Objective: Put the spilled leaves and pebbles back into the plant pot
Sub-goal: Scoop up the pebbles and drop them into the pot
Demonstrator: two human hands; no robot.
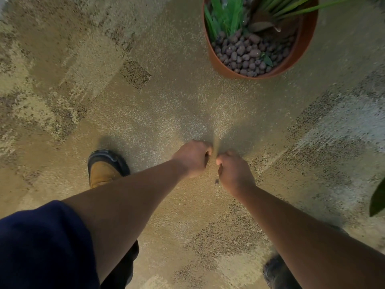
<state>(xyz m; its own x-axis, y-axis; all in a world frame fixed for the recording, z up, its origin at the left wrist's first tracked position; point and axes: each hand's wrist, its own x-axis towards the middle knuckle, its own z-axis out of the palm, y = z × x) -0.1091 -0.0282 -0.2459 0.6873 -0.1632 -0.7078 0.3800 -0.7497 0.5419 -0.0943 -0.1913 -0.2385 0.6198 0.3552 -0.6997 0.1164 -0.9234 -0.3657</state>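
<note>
The terracotta plant pot stands on the carpet at the top right. It holds brown clay pebbles, green plant leaves, a dry brown leaf and a small green leaf lying on the pebbles. My left hand and my right hand are curled into fists, side by side and low over the carpet, well short of the pot. Anything inside the fists is hidden. One small dark bit lies on the carpet beside my right wrist.
Patterned tan carpet covers the floor. A tan and black shoe is planted left of my hands, and a dark shoe shows at the bottom. A large green leaf pokes in at the right edge.
</note>
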